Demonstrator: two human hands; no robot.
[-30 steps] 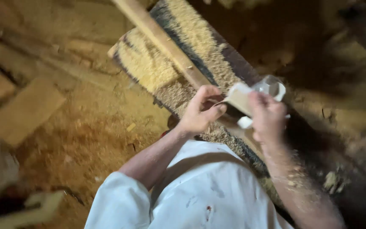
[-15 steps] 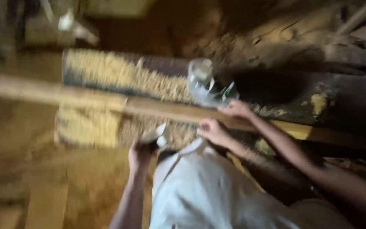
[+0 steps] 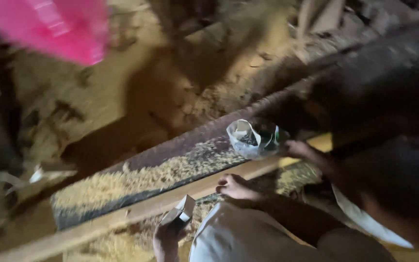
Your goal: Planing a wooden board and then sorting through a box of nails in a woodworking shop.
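The left hand (image 3: pixel 167 237) gripped a small box (image 3: pixel 181 213); the right hand (image 3: pixel 233 187) rested closed on the wooden strip (image 3: pixel 136 209), beside the plastic bag (image 3: pixel 252 138).

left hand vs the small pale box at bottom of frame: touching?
Touching. In the head view the left hand wraps the lower end of the small pale box, with no gap visible between fingers and box.
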